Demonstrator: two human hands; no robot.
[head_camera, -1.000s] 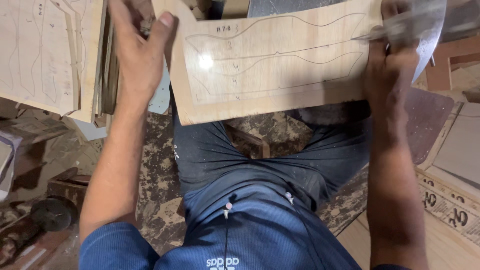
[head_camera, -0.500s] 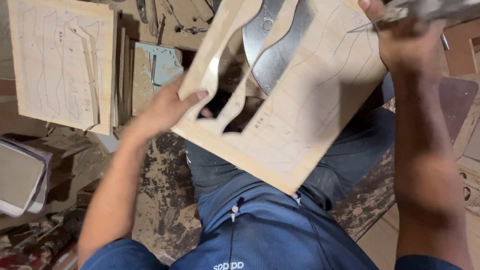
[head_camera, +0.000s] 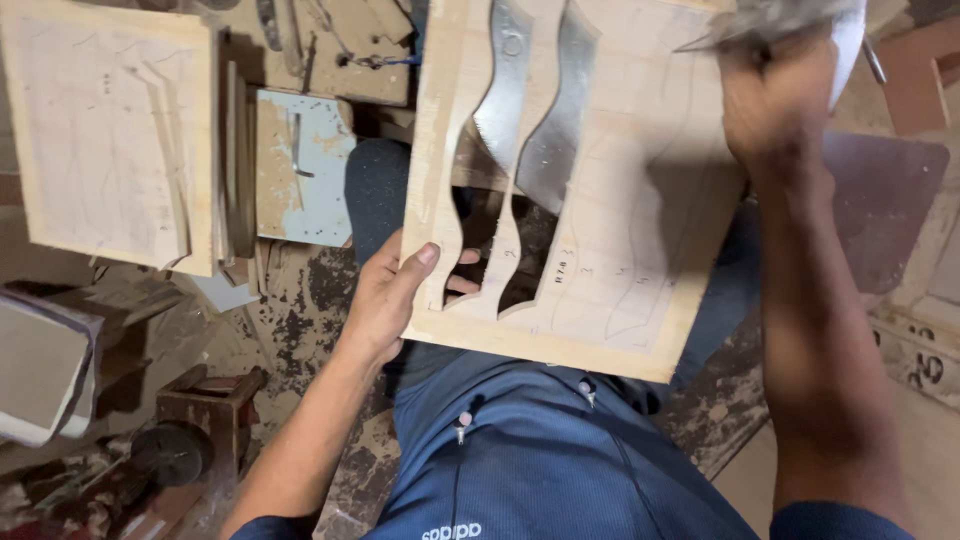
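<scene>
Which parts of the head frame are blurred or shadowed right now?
Head view: the right hand and the grey metal tool it grips are motion-smeared at the top edge; that hand casts a soft shadow on the pale plywood panel with wavy cut-outs. The left hand on the panel's edge is sharp. No strong glare; the frame corners look slightly stretched.

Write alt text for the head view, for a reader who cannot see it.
Seen from above, a seated person's left hand grips the lower left corner of a pale plywood panel with two wavy cut-outs and pencilled curves. The right hand holds its top right edge beside a blurred metal tool. Another marked board lies left.
</scene>
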